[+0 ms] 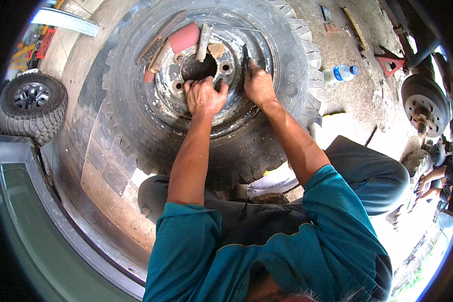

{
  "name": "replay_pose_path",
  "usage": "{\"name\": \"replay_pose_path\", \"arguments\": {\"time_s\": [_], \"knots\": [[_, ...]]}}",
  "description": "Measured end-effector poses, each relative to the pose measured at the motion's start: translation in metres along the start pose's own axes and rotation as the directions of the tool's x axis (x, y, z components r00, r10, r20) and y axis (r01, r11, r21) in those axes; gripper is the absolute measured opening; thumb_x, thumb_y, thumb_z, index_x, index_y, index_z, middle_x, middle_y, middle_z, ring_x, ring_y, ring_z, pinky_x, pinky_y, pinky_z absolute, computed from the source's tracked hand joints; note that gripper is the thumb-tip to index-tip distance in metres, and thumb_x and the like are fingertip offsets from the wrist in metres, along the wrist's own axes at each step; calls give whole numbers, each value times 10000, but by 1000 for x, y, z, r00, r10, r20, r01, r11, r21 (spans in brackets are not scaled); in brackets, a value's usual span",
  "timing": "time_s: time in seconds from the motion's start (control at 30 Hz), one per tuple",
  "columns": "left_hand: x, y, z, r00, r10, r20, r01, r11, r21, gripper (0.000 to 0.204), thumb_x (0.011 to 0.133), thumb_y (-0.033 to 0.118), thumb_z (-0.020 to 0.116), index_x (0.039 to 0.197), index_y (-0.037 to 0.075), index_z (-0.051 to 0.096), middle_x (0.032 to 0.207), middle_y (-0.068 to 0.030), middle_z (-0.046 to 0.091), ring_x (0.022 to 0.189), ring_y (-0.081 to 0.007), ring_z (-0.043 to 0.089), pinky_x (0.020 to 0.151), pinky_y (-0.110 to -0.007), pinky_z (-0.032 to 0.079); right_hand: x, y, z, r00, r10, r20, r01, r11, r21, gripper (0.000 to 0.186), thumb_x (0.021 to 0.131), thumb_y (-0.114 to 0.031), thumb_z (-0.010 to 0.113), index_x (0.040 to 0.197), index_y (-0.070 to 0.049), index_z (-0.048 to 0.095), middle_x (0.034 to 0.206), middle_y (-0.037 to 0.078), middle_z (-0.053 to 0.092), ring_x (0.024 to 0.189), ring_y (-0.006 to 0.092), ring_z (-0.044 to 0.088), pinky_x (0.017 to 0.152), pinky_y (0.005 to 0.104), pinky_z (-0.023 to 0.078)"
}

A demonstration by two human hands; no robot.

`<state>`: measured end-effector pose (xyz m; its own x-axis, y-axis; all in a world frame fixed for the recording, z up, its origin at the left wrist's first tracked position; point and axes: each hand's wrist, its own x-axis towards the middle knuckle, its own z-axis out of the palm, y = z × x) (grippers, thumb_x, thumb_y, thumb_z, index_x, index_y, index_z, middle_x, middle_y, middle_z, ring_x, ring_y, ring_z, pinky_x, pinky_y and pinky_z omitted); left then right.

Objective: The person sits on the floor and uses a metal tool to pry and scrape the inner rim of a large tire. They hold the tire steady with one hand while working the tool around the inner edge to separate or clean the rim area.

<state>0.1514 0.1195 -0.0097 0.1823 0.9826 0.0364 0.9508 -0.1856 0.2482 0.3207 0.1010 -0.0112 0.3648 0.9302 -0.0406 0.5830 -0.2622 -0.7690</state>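
Two bare hands are set on a large wheel point(293, 85), which is laid flat with its rim point(235, 109) facing up. The left hand point(205, 96) is rested at the near edge of the centre hole point(199, 68), its fingers bent toward the hole and its thumb spread apart. By the right hand point(259, 85), near the rim's right side, a thin dark tool point(245, 53) is gripped in curled fingers, as far as can be seen, since its lower part is covered. The hole's far side is crowded by a red sheet point(184, 37), a grey stick point(204, 43) and a brown lump point(216, 50). Between the hands, bare metal is left open. Beyond the tyre's right edge, a bottle point(341, 73) is placed with floor point(332, 48) around it.
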Motion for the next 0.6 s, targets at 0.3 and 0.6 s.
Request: {"name": "replay_pose_path", "arguments": {"time_s": [0.3,0.6], "knots": [[-1,0,-1,1000,11,-30,-10,1000,16,434,881,447,618,877,29,735,849,-239,725,871,-359,693,1036,-455,383,4,-3,-5,1000,2,-12,-1,999,36,465,967,-169,505,1408,-23,510,989,323,678,960,496,661,913,548,518],[0,-1,0,1000,4,-6,-4,1000,13,434,877,441,614,891,26,742,857,-240,725,874,-359,692,1033,-448,384,8,3,2,997,-37,74,39,999,-22,424,963,-173,503,1352,-11,545,1018,344,667,994,519,648,933,547,518]]}}
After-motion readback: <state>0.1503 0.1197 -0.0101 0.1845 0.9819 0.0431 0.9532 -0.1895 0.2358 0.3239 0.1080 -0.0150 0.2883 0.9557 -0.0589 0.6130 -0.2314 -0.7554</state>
